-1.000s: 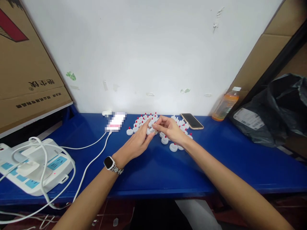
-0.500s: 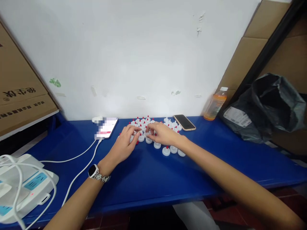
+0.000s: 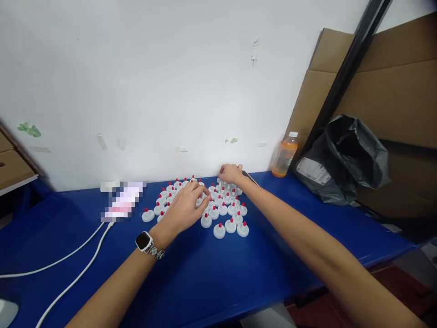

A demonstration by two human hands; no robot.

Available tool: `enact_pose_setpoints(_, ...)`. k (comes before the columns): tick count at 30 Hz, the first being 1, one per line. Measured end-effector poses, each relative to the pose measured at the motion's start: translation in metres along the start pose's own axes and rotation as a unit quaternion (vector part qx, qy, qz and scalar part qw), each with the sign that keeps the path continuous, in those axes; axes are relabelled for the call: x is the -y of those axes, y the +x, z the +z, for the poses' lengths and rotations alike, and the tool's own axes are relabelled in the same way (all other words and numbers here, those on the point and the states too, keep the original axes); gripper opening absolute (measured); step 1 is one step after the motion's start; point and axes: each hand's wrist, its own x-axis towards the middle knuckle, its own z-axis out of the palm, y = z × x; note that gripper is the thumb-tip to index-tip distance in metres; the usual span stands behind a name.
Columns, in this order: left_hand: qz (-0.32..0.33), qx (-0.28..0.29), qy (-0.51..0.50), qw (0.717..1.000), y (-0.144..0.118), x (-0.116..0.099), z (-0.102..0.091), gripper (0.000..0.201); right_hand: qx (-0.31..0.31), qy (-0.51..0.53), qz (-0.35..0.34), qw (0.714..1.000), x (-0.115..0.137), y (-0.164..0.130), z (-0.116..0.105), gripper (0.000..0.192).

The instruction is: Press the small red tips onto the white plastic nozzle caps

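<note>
Head view: white caps (image 3: 219, 232), too crowded to count fully, stood near a blue table's (image 3: 218, 278) back edge, three foremost, red tips (image 3: 220, 225) and long axes upward; the left hand (image 3: 186, 202) curled over them, the right hand (image 3: 231, 173) bent at the rear; neither grip was discernible.

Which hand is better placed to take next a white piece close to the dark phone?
Probably the right hand: it is right by the white pieces near the dark phone, while the left hand is farther left, among red-tipped pieces.
</note>
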Motion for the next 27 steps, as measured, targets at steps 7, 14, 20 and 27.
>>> enact_pose_setpoints(7,0.000,-0.066,0.039,0.997,-0.009,0.002,-0.008,0.021,-0.029,0.082,-0.042,0.995,0.023,-0.024,-0.014,0.017)
enact_pose_setpoints(14,-0.003,-0.059,0.127,0.990,-0.031,0.009,-0.031,0.043,0.029,0.456,-0.187,0.870,0.072,-0.110,-0.026,0.016)
enact_pose_setpoints(20,-0.017,0.003,0.090,0.996,-0.075,0.025,-0.047,0.031,0.012,0.439,-0.215,0.872,0.102,-0.142,-0.006,0.014)
enact_pose_setpoints(27,-0.088,-0.029,0.017,0.996,-0.093,0.048,-0.053,0.032,-0.015,0.107,-0.377,0.920,0.120,-0.151,0.006,0.006)
